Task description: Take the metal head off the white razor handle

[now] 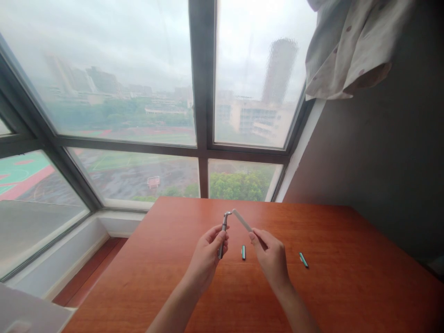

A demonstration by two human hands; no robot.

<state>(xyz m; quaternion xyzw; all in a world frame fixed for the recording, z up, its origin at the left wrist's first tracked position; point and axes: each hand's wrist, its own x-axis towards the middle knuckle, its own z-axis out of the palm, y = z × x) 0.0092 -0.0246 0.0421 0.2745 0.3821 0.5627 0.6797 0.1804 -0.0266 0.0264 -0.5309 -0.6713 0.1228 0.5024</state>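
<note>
My left hand [210,249] is closed around a dark grey and silver razor handle [224,226], held nearly upright with its bent metal neck on top. In my right hand [272,254] is a thin whitish flat stick [243,220] with a rounded tip, pinched at its lower end and slanting up to the left. The stick's tip is very close to the handle's neck; I cannot tell whether they touch. On the table between my hands lies a small black and green razor cartridge [243,252]. A second razor cartridge [303,260] lies to the right of my right hand.
The reddish-brown wooden table [166,277] reaches up to tall windows with a dark window frame [204,92]. Light cloth with buttons [350,51] hangs at the upper right, before a dark wall [374,148]. A white ledge [79,249] runs along the left windows.
</note>
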